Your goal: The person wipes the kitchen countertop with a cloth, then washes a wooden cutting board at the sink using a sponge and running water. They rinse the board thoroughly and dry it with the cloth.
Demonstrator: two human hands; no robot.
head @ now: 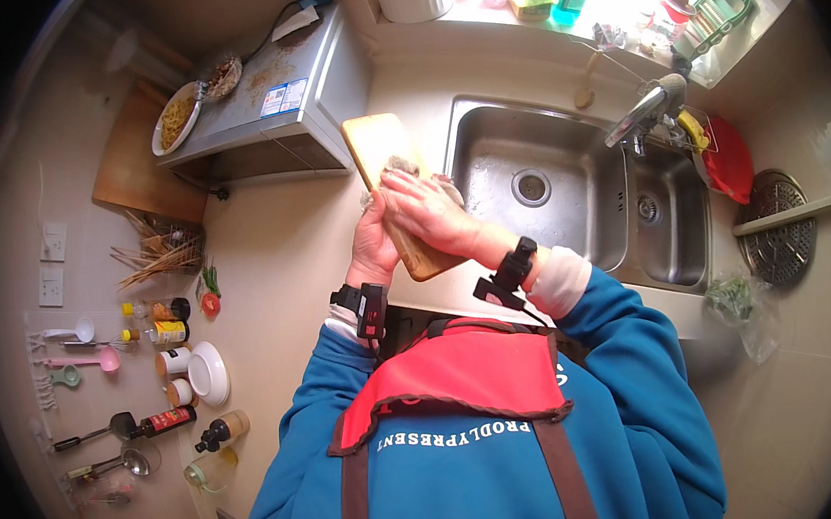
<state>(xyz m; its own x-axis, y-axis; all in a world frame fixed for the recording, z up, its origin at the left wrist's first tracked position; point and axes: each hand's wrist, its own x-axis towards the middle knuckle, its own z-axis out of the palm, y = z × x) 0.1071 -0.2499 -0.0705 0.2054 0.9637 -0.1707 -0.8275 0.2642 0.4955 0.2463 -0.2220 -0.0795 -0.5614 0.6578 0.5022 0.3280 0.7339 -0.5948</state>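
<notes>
A small wooden cutting board (377, 136) is held up at a slant over the counter, just left of the sink. My left hand (372, 247) grips its left edge, thumb upward. Across the board's face lies my right hand (430, 213), fingers extended, pressing a greyish cloth (402, 164) to the wood. Part of the cloth shows beyond the fingers and on the right side of the hand; the rest is hidden beneath it. The left fingers behind the board are out of sight.
A double steel sink (545, 234) with a faucet (642, 113) adjoins on the right. At back left stands a metal oven-like appliance (329, 98) with a plate of food (176, 124) on top. Bottles (165, 332), a stack of white dishes (208, 373) and a cut tomato (210, 304) line the left.
</notes>
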